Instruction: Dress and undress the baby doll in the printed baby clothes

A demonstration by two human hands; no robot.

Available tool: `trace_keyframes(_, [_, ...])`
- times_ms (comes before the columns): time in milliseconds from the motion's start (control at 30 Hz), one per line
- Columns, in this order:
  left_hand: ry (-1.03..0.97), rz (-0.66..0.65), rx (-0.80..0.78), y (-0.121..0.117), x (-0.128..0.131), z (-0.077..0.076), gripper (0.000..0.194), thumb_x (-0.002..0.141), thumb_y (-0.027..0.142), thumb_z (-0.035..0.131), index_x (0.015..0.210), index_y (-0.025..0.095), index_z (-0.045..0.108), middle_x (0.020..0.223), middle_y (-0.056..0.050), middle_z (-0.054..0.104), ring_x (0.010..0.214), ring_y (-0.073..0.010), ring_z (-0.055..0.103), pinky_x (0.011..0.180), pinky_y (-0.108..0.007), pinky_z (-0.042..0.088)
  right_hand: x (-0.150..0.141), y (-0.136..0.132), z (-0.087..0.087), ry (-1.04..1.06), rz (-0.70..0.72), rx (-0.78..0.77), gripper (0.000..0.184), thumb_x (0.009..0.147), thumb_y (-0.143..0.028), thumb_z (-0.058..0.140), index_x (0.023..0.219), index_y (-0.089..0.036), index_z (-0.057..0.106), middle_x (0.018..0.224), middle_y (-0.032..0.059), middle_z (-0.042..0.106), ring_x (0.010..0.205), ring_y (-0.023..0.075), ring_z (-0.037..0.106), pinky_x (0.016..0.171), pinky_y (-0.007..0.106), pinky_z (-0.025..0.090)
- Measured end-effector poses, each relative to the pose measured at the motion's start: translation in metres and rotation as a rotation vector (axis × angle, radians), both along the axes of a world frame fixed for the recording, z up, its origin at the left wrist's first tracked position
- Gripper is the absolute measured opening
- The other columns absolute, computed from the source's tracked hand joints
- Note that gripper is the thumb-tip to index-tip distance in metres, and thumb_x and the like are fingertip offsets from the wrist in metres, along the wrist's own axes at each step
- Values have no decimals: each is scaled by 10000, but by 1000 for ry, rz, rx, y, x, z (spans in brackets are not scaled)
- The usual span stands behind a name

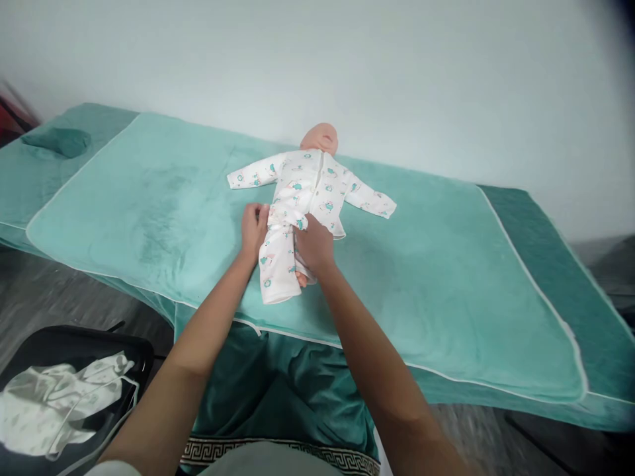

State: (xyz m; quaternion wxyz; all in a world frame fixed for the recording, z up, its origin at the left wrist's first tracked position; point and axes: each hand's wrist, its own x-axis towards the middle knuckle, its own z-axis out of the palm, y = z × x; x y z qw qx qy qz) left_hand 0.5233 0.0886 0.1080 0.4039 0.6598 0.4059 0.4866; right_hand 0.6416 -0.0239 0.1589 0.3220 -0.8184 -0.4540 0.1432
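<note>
A baby doll [318, 135] lies on its back on the green bed cover, head towards the wall. It wears a white printed jacket [301, 178] with both sleeves spread out. White printed trousers [278, 264] cover its legs, and a bit of a foot shows at one cuff. At the waistband's left side, my left hand [254, 228] is closed with the fabric pinched in its fingers. My right hand [315, 244] is closed on the trousers' other side near the waist; its fingertips are partly hidden by the cloth.
The massage bed [446, 264] has a face hole [62, 141] at its far left and stands against a white wall [317, 59]. Below left, a black chair [124, 340] holds crumpled white printed clothes [64, 403]. The bed's front edge is close to my body.
</note>
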Motion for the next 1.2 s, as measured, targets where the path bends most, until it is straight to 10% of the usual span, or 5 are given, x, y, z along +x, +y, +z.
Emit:
trace_keyframes(300, [249,-179,-75,-60,-55,-5,436,1021,561,451,737,230,470,736,0,515,713,-176,441,734,-307,333,1,-2,-6,16,-42,31,138,948,-369,533,920,-283,637,863,85,718,874,321,650,771,374,467])
trace_keyframes(800, [673,-9,184,-7,-15,6,246,1070,381,472,938,190,553,1038,-110,621,819,-223,601,673,-321,280,21,-20,2,253,383,78,727,683,-367,883,1326,-196,591,1335,123,659,1252,378,600,1065,497,461])
trace_keyframes(1200, [381,136,252,-6,-24,-5,366,1099,449,320,872,221,493,860,-42,579,799,-196,560,730,-321,353,5,-16,1,41,195,71,219,858,-307,630,1063,-243,671,1070,81,752,1034,350,679,906,457,508])
